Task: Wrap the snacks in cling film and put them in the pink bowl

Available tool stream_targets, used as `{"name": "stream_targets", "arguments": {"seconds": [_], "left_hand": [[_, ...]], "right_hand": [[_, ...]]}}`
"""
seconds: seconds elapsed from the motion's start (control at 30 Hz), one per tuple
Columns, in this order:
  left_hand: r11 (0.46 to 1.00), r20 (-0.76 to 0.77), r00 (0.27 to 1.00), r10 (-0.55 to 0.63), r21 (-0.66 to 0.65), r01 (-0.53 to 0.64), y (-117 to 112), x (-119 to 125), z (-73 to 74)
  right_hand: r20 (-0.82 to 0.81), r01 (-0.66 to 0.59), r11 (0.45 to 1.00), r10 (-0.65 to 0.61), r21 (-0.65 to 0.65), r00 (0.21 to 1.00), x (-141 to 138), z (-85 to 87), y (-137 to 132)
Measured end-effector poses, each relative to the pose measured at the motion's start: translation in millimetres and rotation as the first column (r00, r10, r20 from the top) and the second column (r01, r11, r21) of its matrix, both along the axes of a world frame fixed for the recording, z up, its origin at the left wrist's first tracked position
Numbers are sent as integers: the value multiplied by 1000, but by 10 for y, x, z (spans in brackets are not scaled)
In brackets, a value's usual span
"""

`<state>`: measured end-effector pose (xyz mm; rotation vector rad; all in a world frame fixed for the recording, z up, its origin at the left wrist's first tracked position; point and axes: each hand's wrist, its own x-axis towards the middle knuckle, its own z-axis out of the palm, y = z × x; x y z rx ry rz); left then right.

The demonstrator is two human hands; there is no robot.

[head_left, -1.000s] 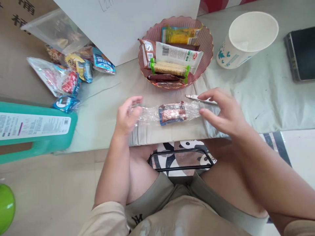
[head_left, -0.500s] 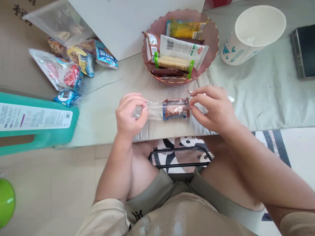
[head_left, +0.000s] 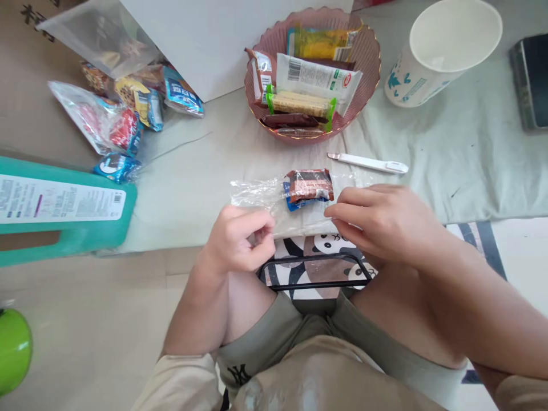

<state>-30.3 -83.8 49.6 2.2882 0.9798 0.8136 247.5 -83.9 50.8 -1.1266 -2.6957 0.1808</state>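
A clear plastic bag [head_left: 256, 193] lies on the cloth in front of me, with small brown and blue wrapped snack packets [head_left: 311, 185] inside. Below the bag's left part is my left hand [head_left: 240, 238], its fingers loosely curled and a gap showing between thumb and forefinger. My right hand [head_left: 379, 222] reaches over the bag's right end, fingers stretched out and loosely together, the fingertips near the packets. Neither hand shows a firm grip. Just beyond the right hand lies a white slim cutter-like tool [head_left: 368, 162].
A pink ribbed bowl [head_left: 314, 128] of wrapped snacks stands behind the bag. To its right are a paper cup [head_left: 456, 37] and a black device [head_left: 531, 83]. Bagged snacks [head_left: 128, 117] and a teal jug [head_left: 128, 214] sit left. The table edge [head_left: 171, 248] is near my knees.
Both hands have come off the bag's two ends and moved down toward me. The bag now lies flatter, its packets slightly shifted, and the white tool is uncovered.
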Motion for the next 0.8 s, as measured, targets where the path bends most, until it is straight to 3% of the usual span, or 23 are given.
{"name": "stream_targets", "arguments": {"seconds": [0.17,0.27,0.33,0.43,0.5,0.57,0.67,0.8], "left_hand": [[925,-192,974,-122,-378,42,47,-6,45],[839,-230,954,-194,-542,39,73,-9,17],[806,-235,956,-174,-593,1,81,-18,-16],[898,-249,966,66,-407,-166,87,-40,-64],[942,-205,952,229,-201,-269,101,-55,-102],[950,-181,939,293,-61,-308,132,-68,-163],[935,-234,908,346,3,-356,211,-81,-310],[826,-259,815,519,-94,-556,324,-85,-495]], "right_hand": [[119,124,959,-97,-253,988,59,-40,-72],[264,247,951,-195,-183,945,107,-127,-75],[292,290,953,-253,-92,922,146,-183,-64],[190,354,932,-335,-73,923,167,-233,-26],[70,390,906,-383,-168,921,128,-245,6],[-72,354,893,-387,-277,919,42,-258,31],[-258,199,930,-284,-309,924,-138,-312,41],[-221,148,957,-205,-248,954,-356,-412,33]]}}
